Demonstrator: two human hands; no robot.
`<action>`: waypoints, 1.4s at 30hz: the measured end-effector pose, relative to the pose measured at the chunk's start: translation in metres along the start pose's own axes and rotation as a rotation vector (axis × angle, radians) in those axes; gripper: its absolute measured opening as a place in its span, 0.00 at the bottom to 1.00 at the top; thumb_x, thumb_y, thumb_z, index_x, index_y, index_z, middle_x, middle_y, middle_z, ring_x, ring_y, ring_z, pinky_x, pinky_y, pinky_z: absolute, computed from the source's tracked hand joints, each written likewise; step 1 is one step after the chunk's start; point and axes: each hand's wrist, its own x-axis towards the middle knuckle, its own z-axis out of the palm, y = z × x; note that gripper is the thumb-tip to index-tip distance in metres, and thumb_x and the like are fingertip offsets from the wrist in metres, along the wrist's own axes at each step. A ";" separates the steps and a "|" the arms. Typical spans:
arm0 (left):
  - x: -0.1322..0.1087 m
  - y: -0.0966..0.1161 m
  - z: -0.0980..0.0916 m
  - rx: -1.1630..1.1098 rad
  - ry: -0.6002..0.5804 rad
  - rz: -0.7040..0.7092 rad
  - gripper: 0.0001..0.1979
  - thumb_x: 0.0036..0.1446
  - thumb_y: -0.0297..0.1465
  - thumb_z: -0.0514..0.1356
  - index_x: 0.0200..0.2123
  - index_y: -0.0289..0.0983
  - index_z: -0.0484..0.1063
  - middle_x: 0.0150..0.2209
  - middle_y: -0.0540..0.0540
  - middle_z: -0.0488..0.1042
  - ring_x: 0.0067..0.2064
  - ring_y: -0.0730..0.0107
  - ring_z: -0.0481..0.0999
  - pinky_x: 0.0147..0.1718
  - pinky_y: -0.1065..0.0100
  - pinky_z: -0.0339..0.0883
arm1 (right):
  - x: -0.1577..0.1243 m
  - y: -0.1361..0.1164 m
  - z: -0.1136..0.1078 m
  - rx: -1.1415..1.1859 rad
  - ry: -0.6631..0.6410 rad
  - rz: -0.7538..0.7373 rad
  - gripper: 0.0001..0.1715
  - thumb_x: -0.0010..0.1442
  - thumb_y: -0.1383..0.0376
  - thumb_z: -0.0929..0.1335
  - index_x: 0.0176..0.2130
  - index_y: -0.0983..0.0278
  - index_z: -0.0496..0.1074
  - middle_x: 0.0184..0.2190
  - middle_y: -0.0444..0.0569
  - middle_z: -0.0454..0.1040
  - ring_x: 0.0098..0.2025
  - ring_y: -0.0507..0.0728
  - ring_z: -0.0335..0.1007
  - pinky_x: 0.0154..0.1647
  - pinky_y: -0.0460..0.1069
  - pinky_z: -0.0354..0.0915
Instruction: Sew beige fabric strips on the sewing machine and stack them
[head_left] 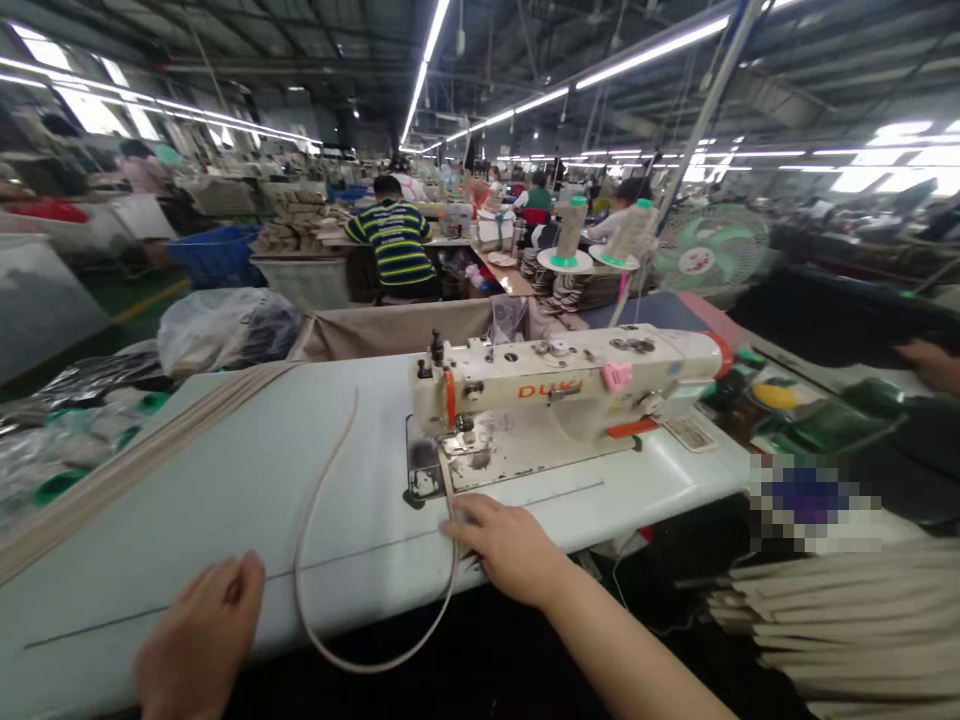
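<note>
A narrow beige fabric strip runs from under the presser foot of a white sewing machine, loops down over the table's front edge and curves back up onto the tabletop. My right hand is just in front of the machine's needle area, its slightly blurred fingers closed on the strip. To the left, my left hand hovers by the front edge with its fingers curled into a loose fist. Nothing shows in it, and it is apart from the loop.
A bundle of long beige strips lies across the tabletop's left side. More strips are piled at lower right. Thread cones and a green fan stand behind the machine. A person in a striped shirt sits ahead; another person's hand shows at right.
</note>
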 end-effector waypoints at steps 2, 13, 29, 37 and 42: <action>0.002 0.008 -0.001 0.057 0.006 0.009 0.18 0.70 0.39 0.48 0.28 0.38 0.63 0.31 0.48 0.69 0.30 0.70 0.65 0.29 0.68 0.45 | 0.003 -0.001 -0.001 -0.023 0.010 -0.011 0.34 0.63 0.73 0.65 0.65 0.54 0.66 0.67 0.52 0.66 0.65 0.60 0.63 0.58 0.54 0.70; 0.003 0.011 -0.001 0.120 0.087 0.102 0.20 0.71 0.38 0.51 0.25 0.38 0.63 0.27 0.51 0.67 0.27 0.71 0.63 0.30 0.66 0.46 | 0.019 0.012 0.020 0.153 0.375 0.098 0.10 0.67 0.70 0.66 0.45 0.62 0.76 0.59 0.56 0.73 0.58 0.59 0.73 0.53 0.53 0.74; 0.003 0.019 -0.004 0.065 0.201 0.173 0.17 0.68 0.34 0.59 0.25 0.39 0.63 0.25 0.53 0.65 0.28 0.70 0.63 0.31 0.63 0.49 | 0.027 0.010 0.040 0.020 0.435 0.024 0.19 0.69 0.65 0.67 0.58 0.61 0.76 0.58 0.53 0.77 0.60 0.60 0.74 0.62 0.56 0.74; 0.001 0.019 -0.012 -0.036 0.245 0.323 0.16 0.67 0.31 0.60 0.25 0.40 0.64 0.25 0.52 0.62 0.30 0.67 0.64 0.35 0.61 0.54 | 0.027 0.012 0.039 -0.014 0.449 0.009 0.19 0.68 0.66 0.68 0.57 0.59 0.77 0.58 0.52 0.77 0.59 0.60 0.75 0.60 0.56 0.75; -0.003 0.017 -0.010 -0.126 0.240 0.400 0.14 0.65 0.27 0.61 0.27 0.40 0.65 0.26 0.52 0.63 0.31 0.66 0.63 0.38 0.60 0.56 | 0.027 0.013 0.040 -0.031 0.447 0.019 0.19 0.68 0.65 0.68 0.57 0.58 0.77 0.57 0.51 0.78 0.58 0.60 0.76 0.60 0.56 0.76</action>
